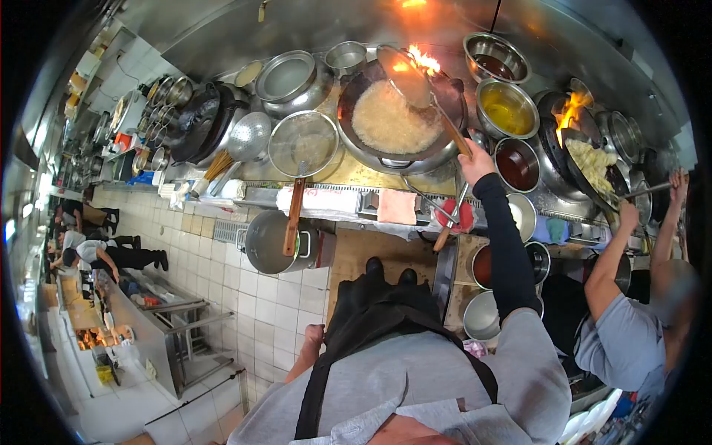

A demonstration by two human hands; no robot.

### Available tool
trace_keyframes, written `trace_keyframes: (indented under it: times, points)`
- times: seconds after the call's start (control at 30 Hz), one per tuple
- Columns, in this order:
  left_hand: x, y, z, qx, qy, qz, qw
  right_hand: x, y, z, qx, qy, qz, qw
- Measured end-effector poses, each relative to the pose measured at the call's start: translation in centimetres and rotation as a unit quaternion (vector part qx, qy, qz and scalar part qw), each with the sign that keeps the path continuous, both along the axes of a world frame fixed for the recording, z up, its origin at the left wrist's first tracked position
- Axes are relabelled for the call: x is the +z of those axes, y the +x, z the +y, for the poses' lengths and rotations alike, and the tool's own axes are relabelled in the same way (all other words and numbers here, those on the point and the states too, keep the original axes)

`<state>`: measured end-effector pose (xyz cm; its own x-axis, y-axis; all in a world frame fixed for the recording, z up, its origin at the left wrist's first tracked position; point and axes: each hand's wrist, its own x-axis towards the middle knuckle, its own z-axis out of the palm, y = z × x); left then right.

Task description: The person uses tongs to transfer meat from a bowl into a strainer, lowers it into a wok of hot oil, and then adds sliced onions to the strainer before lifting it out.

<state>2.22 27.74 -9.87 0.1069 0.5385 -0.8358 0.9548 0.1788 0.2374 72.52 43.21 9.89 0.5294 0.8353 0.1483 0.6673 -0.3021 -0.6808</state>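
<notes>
My right hand [478,163] is closed around the wooden handle of a wire-mesh strainer [404,78]. The strainer's round head is tilted over the far side of a wok [454,111]. Pale, bubbling foam [393,120] fills most of that wok, and flames [424,61] rise behind its back rim. Low beside my body, my left hand [315,334] hangs with its fingers curled in, holding nothing I can see. A second strainer [302,144] with a wooden handle rests on the counter left of the wok.
Right of the wok stand bowls of yellow liquid [508,107] and dark red sauce [518,163]. A perforated ladle [250,137] and a lidded pot [285,76] are at left. A large pot [273,241] stands below. A co-worker [630,334] at right handles another flaming wok [593,167].
</notes>
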Motion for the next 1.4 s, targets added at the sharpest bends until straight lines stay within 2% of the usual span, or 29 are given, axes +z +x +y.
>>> trace_keyframes:
  times: [0.03, 0.07, 0.17, 0.2, 0.23, 0.27, 0.33, 0.37, 0.4, 0.43, 0.47, 0.53, 0.57, 0.6, 0.63, 0.7, 0.8, 0.83, 0.9, 0.97, 1.07, 1.13, 1.2, 1.27, 1.3, 1.33, 1.37, 1.4]
  points:
    - [-0.3, -0.9, 0.1, -0.225, 0.022, 0.044, 0.973, 0.4, 0.2, 0.0, -0.003, 0.008, -0.006, 1.000]
    - [-2.9, -3.2, -0.8, -0.321, 0.108, 0.028, 0.940, 3.5, -0.3, -0.2, -0.031, -0.045, -0.030, 0.998]
    - [-5.0, -4.1, 0.7, -0.273, 0.054, 0.044, 0.960, 6.9, 1.0, -0.3, -0.075, -0.110, -0.105, 0.985]
    - [-5.6, -4.2, 1.2, -0.079, 0.051, -0.032, 0.995, 7.2, 1.7, -0.3, -0.078, -0.125, -0.113, 0.983]
    - [-6.4, -4.8, 1.9, 0.008, 0.054, -0.090, 0.994, 7.0, 2.4, -0.3, -0.079, -0.140, -0.118, 0.980]
    - [-7.7, -5.6, 3.0, -0.002, 0.070, -0.126, 0.990, 6.8, 3.0, -0.4, -0.080, -0.156, -0.124, 0.977]
    - [-9.2, -6.3, 5.1, 0.016, 0.084, -0.177, 0.980, -0.6, 7.4, -1.6, 0.014, -0.064, -0.201, 0.977]
    - [-9.1, -5.7, 6.3, 0.089, 0.076, -0.185, 0.976, 0.3, 6.1, -1.6, 0.058, -0.021, -0.243, 0.968]
    - [-9.0, -5.1, 7.5, 0.162, 0.073, -0.193, 0.965, 1.5, 5.1, -2.6, 0.049, -0.137, 0.067, 0.987]
    - [-7.0, -2.9, 8.9, 0.333, 0.037, -0.178, 0.925, 7.6, 0.4, -2.9, -0.057, -0.250, 0.309, 0.916]
    - [-5.1, -1.1, 9.9, 0.494, -0.003, -0.156, 0.855, 8.8, -1.6, -3.4, -0.064, -0.247, 0.393, 0.884]
    - [-9.5, -3.0, 11.8, 0.471, -0.050, -0.185, 0.861, 9.2, -4.2, -3.7, -0.067, -0.231, 0.562, 0.791]
    - [-7.6, -2.3, 12.9, 0.443, -0.066, -0.204, 0.870, 9.5, -5.9, -3.4, -0.063, -0.217, 0.646, 0.729]
    - [-5.7, -0.9, 12.9, 0.490, -0.020, -0.150, 0.858, 10.0, -7.6, -3.0, -0.053, -0.206, 0.699, 0.683]
    - [-6.3, -1.3, 13.2, 0.418, -0.037, -0.147, 0.896, 4.7, -5.9, -3.1, 0.009, -0.141, 0.777, 0.614]
    - [-10.2, -3.8, 13.7, 0.263, -0.070, -0.136, 0.953, 2.1, -6.3, -2.0, -0.099, -0.080, 0.818, 0.561]
    - [-5.9, -2.0, 16.1, 0.453, -0.099, -0.113, 0.879, 3.0, -6.9, -2.3, -0.112, -0.083, 0.659, 0.739]
    - [-6.8, -2.6, 16.5, 0.422, -0.084, -0.129, 0.894, 2.6, -5.7, -2.9, -0.101, -0.095, 0.627, 0.766]
    - [-14.1, -6.6, 16.5, 0.289, -0.040, -0.152, 0.944, 5.1, -4.9, -3.6, -0.109, -0.168, 0.547, 0.812]
    - [-20.2, -9.8, 17.0, 0.163, 0.009, -0.165, 0.973, 5.9, -3.9, -3.6, -0.100, -0.186, 0.593, 0.777]
    - [-20.4, -10.3, 18.6, 0.076, 0.033, -0.173, 0.981, 5.1, -3.2, -2.9, -0.082, -0.165, 0.676, 0.714]
    - [-17.2, -8.8, 19.8, 0.127, 0.002, -0.158, 0.979, 2.0, -3.0, -2.0, -0.109, -0.131, 0.701, 0.692]
    - [-13.4, -7.0, 20.7, 0.238, -0.028, -0.166, 0.957, -0.3, -3.3, -0.9, -0.102, -0.104, 0.726, 0.672]
    - [-10.9, -5.9, 21.2, 0.346, -0.039, -0.181, 0.920, -2.0, -4.2, 0.8, -0.110, -0.094, 0.718, 0.681]
    - [-9.6, -5.5, 21.1, 0.350, -0.038, -0.177, 0.919, -2.5, -5.0, 1.7, -0.125, -0.086, 0.712, 0.685]
    - [-8.8, -4.5, 21.3, 0.406, -0.050, -0.191, 0.892, -2.8, -5.3, 2.9, -0.120, -0.085, 0.715, 0.683]
    - [-9.7, -5.4, 21.1, 0.294, -0.041, -0.171, 0.939, -3.0, -5.5, 3.9, -0.117, -0.084, 0.718, 0.681]
    - [-10.0, -5.7, 20.9, 0.091, -0.017, -0.126, 0.988, -3.5, -5.7, 4.9, -0.126, -0.083, 0.708, 0.690]
